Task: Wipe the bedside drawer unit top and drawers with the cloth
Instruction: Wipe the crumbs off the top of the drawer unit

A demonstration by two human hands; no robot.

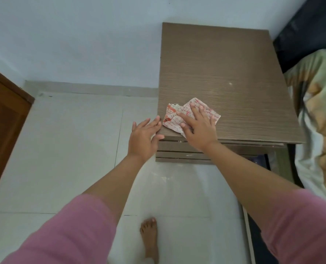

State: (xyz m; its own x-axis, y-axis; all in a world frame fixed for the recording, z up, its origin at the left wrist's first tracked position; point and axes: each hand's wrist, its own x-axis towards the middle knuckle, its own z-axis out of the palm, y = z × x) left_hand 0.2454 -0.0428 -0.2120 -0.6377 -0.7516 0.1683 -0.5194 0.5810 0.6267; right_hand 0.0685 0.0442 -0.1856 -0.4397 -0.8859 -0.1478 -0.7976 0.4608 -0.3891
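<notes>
The bedside drawer unit [225,73] has a brown wood-grain top and stands against the pale wall. A white cloth with red checks [172,119] lies crumpled near the top's front left corner. My right hand [198,126] presses flat on the cloth with straight fingers. My left hand [144,136] touches the unit's front left corner, its fingertips at the top's edge and its thumb against the front. The drawer fronts [179,155] show as narrow strips below the top's front edge, partly hidden by my right wrist.
A bed with a patterned quilt [318,111] borders the unit on the right, with a dark headboard [307,29] behind. A brown wooden door [2,119] stands at the left. Pale floor tiles [67,149] spread in front, with my bare foot [148,239] below.
</notes>
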